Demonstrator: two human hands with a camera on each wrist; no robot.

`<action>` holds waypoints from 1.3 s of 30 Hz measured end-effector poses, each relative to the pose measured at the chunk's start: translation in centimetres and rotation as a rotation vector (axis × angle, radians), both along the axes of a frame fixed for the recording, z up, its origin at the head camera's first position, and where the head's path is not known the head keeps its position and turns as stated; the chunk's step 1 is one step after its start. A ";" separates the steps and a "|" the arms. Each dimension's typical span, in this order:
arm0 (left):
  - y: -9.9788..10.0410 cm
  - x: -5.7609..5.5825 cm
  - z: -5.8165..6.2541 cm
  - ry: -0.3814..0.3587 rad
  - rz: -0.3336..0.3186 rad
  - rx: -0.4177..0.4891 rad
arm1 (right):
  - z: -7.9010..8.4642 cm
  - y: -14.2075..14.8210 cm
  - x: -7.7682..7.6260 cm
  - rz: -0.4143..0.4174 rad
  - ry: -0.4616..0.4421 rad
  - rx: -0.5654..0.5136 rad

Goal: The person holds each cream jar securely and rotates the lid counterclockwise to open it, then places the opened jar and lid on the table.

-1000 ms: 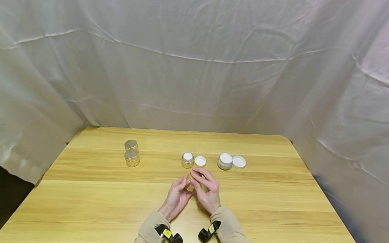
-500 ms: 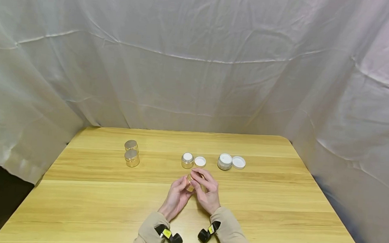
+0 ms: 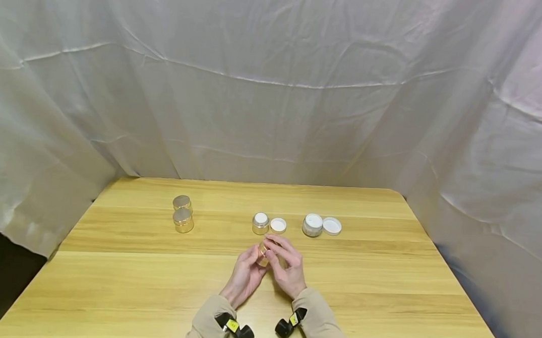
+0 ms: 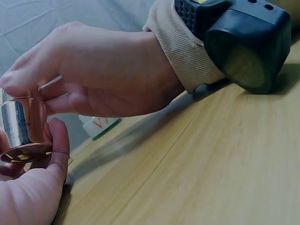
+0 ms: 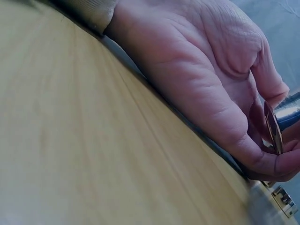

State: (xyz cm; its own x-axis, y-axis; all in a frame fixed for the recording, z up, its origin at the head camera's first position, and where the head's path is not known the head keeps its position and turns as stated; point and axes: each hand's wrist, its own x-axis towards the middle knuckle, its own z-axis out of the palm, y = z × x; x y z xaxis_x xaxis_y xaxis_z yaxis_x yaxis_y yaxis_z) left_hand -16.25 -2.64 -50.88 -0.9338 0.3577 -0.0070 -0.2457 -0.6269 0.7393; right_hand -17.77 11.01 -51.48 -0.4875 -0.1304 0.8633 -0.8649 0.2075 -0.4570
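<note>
A small shiny gold jar (image 3: 262,259) is held between both hands over the near middle of the table. My left hand (image 3: 243,278) grips it from the left, with the palm turned inward. From the right, the curled fingers and thumb of my right hand (image 3: 290,271) pinch its upper part and hide much of it. In the left wrist view the jar (image 4: 28,123) shows a reflective body with a flat, wider disc-like rim at its lower end. Only a silvery piece of the jar (image 5: 287,112) shows in the right wrist view.
Beyond the hands stands an open gold jar with a white top (image 3: 260,224), a white round lid (image 3: 278,225) beside it. Farther right are a larger open jar (image 3: 312,226) and its white lid (image 3: 332,225). Two closed gold jars, one nearer (image 3: 184,221), stand left on the wooden table (image 3: 125,283).
</note>
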 end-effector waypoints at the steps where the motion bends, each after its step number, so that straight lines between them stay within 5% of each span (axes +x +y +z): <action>1: 0.0 0.0 0.0 0.001 0.003 -0.003 | 0.0 0.0 0.1 -0.028 -0.024 0.003; 9: 0.0 0.1 0.1 0.019 0.024 -0.058 | 0.5 -0.2 0.6 -0.232 -0.079 -0.046; 17: 0.1 0.2 0.2 -0.019 0.031 -0.051 | 3.1 -0.7 1.9 -0.181 -0.035 -0.053; 23: 0.0 0.2 0.2 -0.028 0.032 -0.050 | 3.7 -0.7 2.3 -0.130 -0.045 -0.046; 31: 0.0 0.1 0.3 -0.022 0.037 -0.059 | 2.9 -0.9 1.7 -0.177 -0.052 -0.061; 39: 0.0 0.2 0.3 -0.030 0.039 -0.048 | 0.6 -0.3 0.5 -0.116 -0.047 -0.047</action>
State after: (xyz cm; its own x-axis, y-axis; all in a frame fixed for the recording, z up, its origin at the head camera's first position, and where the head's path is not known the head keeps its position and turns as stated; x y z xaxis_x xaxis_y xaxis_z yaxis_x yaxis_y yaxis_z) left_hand -16.10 -2.69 -50.56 -0.9462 0.3193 -0.0514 -0.2441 -0.6008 0.7612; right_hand -17.27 10.72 -50.86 -0.5374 -0.0306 0.8428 -0.8136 0.2819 -0.5085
